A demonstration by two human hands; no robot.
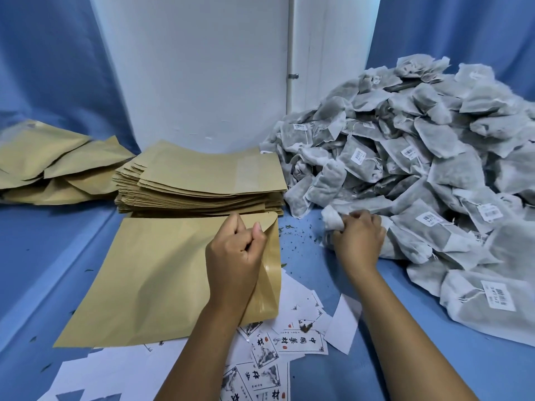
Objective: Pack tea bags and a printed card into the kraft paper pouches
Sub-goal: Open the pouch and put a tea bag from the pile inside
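Pinching the light, floppy kraft pouch (162, 273) by its open mouth edge, the left hand (236, 250) holds it just left of the tea-bag heap (419, 157), where the right hand (357, 235) clutches soft, crushable tea bags (333, 219).

Tan kraft pouches (199, 172), grey-white tea bags (419, 146), blue cloth (405, 328).

Both forearms reach forward; the left hand (236, 250) is fisted, and the right hand (359, 241) looks curled, knuckles up.
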